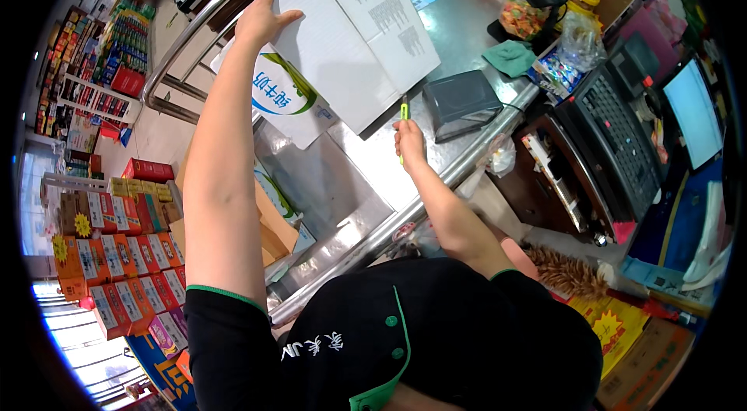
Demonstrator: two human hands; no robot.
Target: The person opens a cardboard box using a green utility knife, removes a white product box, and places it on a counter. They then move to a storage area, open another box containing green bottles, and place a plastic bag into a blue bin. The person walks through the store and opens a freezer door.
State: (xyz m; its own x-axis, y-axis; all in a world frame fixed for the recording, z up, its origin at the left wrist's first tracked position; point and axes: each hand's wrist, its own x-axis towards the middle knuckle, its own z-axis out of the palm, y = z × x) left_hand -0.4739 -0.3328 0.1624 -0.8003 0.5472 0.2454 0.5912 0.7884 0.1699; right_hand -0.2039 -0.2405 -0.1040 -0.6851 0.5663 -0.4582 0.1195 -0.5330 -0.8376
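A white cardboard milk carton [344,37] stands tilted on the metal counter [356,177], with two pale faces toward me. One face bears printed text, and a side panel has a green and blue design. My left hand [261,17] grips the carton's upper left edge, its thumb spread on the white face and some fingers hidden behind. In my right hand [411,143] is a yellow-green utility knife [404,112], held upright in the fist. Its tip points at the carton's lower right corner; I cannot tell whether they touch.
Close to my right hand sits a dark grey box-shaped device [461,104]. A green cloth [509,58], a candy jar [522,17] and a keyboard [618,136] lie farther right. Metal rails [169,61] run along the left; an open brown carton [277,224] is below the counter's left side.
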